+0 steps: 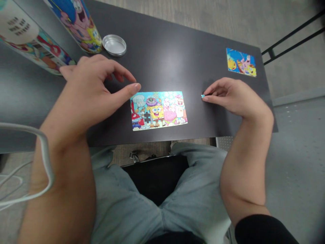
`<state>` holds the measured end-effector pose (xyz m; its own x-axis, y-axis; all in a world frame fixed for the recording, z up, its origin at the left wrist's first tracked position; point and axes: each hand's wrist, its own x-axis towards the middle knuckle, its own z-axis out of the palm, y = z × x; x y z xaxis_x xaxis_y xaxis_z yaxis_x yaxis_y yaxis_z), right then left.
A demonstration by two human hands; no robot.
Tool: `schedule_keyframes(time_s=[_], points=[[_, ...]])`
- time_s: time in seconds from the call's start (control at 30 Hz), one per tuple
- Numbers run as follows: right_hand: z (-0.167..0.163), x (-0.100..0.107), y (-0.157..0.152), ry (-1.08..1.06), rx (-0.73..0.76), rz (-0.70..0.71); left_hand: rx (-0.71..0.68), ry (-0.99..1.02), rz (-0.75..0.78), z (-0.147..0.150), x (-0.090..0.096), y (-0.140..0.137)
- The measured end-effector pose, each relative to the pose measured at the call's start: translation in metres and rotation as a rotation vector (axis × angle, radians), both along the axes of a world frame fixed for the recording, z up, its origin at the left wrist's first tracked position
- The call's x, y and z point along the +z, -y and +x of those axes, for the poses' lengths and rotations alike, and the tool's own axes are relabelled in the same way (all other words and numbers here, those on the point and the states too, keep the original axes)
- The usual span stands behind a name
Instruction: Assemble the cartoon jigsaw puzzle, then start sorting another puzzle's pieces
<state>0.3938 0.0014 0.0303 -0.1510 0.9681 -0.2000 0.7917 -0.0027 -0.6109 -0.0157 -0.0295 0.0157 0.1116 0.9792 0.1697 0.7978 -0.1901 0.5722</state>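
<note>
A cartoon jigsaw puzzle (170, 110) lies flat near the front edge of the dark table, with a piece-shaped gap left of the yellow figure. To its right, my right hand (225, 95) pinches a small light-blue puzzle piece (202, 96) between thumb and fingertips, close above the tabletop. At the puzzle's upper left corner hovers my left hand (99, 84), its thumb and index finger apart and nothing between them. Whether the left thumb touches the puzzle I cannot tell.
Two tall printed cans (83, 27) stand at the back left, beside a round silver lid (114, 45). A second, smaller cartoon picture (241, 62) lies at the far right of the table (162, 47). A white cable (45, 152) loops across my left forearm.
</note>
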Motion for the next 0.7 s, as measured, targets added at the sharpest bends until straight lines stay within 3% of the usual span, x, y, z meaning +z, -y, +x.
schedule_keyframes(time_s=[0.13,0.37,0.7], points=[[0.002,0.002,0.001,0.048,-0.019,-0.018,0.004,0.012,0.01,-0.001,0.0,0.0],[-0.008,0.004,0.006,-0.095,0.053,-0.032,-0.008,0.015,0.011,-0.002,-0.001,0.0],[-0.089,-0.002,0.018,-0.5,0.308,-0.089,-0.044,0.042,-0.005,0.0,-0.006,-0.004]])
